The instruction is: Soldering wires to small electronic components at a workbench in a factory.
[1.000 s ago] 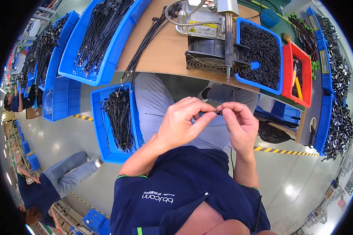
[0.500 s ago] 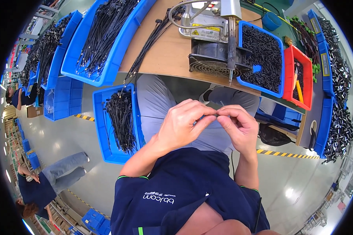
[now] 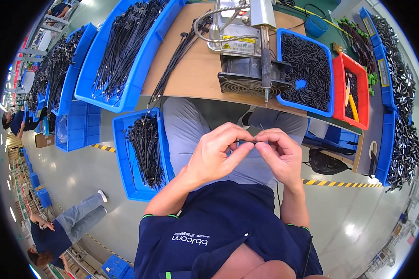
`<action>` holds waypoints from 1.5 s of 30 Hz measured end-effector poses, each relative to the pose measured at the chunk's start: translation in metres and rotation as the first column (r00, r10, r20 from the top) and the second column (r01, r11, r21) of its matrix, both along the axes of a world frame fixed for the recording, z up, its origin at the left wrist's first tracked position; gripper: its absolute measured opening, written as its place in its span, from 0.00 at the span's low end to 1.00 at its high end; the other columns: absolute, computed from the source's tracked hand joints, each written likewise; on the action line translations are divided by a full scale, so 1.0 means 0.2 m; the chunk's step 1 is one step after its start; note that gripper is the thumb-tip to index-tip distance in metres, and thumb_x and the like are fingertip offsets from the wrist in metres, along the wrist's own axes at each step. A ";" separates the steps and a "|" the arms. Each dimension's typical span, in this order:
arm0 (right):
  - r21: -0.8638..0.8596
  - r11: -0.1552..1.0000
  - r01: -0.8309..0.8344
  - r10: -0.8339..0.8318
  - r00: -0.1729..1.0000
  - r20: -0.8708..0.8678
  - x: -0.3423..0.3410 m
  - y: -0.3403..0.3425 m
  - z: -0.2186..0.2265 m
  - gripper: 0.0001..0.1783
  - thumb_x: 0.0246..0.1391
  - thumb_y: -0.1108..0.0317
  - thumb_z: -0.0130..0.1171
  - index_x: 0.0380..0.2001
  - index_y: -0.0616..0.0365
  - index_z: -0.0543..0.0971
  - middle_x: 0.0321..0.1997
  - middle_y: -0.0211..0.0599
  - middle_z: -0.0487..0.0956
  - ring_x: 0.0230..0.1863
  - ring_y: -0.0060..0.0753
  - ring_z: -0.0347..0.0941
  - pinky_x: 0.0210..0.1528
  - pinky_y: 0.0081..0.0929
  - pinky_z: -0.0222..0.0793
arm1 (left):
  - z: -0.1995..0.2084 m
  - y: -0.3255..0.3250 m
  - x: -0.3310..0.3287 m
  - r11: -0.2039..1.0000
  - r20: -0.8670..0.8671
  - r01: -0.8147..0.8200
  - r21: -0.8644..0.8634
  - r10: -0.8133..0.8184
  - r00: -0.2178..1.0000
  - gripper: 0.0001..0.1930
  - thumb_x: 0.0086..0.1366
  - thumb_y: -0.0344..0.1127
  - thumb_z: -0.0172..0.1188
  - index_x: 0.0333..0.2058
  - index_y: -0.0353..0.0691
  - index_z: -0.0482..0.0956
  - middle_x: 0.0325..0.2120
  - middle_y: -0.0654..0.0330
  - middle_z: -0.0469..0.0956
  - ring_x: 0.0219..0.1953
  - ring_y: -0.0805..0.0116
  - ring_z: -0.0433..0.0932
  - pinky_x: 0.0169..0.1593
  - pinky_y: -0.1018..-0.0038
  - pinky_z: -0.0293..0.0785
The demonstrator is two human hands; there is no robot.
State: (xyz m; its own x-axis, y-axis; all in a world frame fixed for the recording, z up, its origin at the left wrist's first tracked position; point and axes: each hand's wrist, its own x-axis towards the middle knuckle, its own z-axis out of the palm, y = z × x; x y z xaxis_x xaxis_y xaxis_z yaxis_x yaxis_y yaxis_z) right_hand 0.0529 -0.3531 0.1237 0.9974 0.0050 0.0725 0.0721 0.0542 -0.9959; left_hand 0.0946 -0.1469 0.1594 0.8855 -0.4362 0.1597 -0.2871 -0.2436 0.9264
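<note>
My left hand [image 3: 215, 154] and my right hand [image 3: 280, 152] meet above my lap, thumbs and fingers pinched together. A thin black cable [image 3: 245, 141] runs between the two pinches. One end of it sticks out behind my left hand, and a fine strand rises above my right fingertips. Most of the cable is hidden by fingers, so its tip cannot be made out. Left of my knees, a blue bin [image 3: 136, 193] holds a bundle of black cables [image 3: 145, 151]. More cables [image 3: 179, 53] lie across the bench.
On the bench [image 3: 191, 86] stand a metal heating device [image 3: 266, 60] and a black fan [image 3: 246, 76]. To their right are a blue tray [image 3: 331, 88] of short black tubes and a red bin [image 3: 364, 100] with a yellow-handled tool. A person [image 3: 56, 228] stands at lower left.
The view has shifted slightly. Both hands stay joined over my lap, with the cable still pinched; the tail beyond my left hand sits a little lower.
</note>
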 end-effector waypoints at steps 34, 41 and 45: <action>-0.002 0.997 0.079 -0.078 0.989 0.123 -0.01 -0.04 -0.04 0.14 0.54 0.78 0.74 0.44 0.63 0.87 0.43 0.30 0.85 0.21 0.07 0.54 0.23 0.14 0.50 | 0.00 0.00 0.04 0.971 -0.431 0.044 -0.234 -0.144 0.891 0.07 0.72 0.30 0.67 0.44 0.33 0.82 0.32 0.65 0.81 0.31 0.84 0.74 0.33 0.81 0.71; -0.045 0.989 0.144 -0.137 0.982 0.132 0.00 -0.04 -0.03 0.13 0.55 0.77 0.74 0.45 0.63 0.87 0.41 0.30 0.84 0.21 0.08 0.56 0.23 0.14 0.51 | 0.01 -0.07 0.08 0.998 0.069 0.057 -0.039 -0.055 0.996 0.10 0.65 0.25 0.71 0.44 0.35 0.84 0.36 0.57 0.84 0.28 0.72 0.78 0.31 0.77 0.75; -0.090 0.984 0.152 -0.136 0.978 0.160 0.01 -0.05 -0.02 0.13 0.56 0.77 0.74 0.45 0.63 0.87 0.42 0.30 0.84 0.22 0.08 0.57 0.23 0.14 0.52 | 0.01 -0.10 0.07 0.998 0.073 0.021 -0.054 -0.017 0.997 0.08 0.63 0.24 0.72 0.41 0.33 0.86 0.36 0.59 0.83 0.27 0.79 0.73 0.29 0.80 0.69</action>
State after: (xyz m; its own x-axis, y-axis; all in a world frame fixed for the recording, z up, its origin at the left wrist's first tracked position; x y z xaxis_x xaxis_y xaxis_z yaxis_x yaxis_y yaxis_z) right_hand 0.0540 -0.3639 0.1206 0.9653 -0.1230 0.2304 0.2234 -0.0684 -0.9723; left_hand 0.1086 -0.1665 0.1608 0.8625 -0.4416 0.2472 -0.3578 -0.1867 0.9149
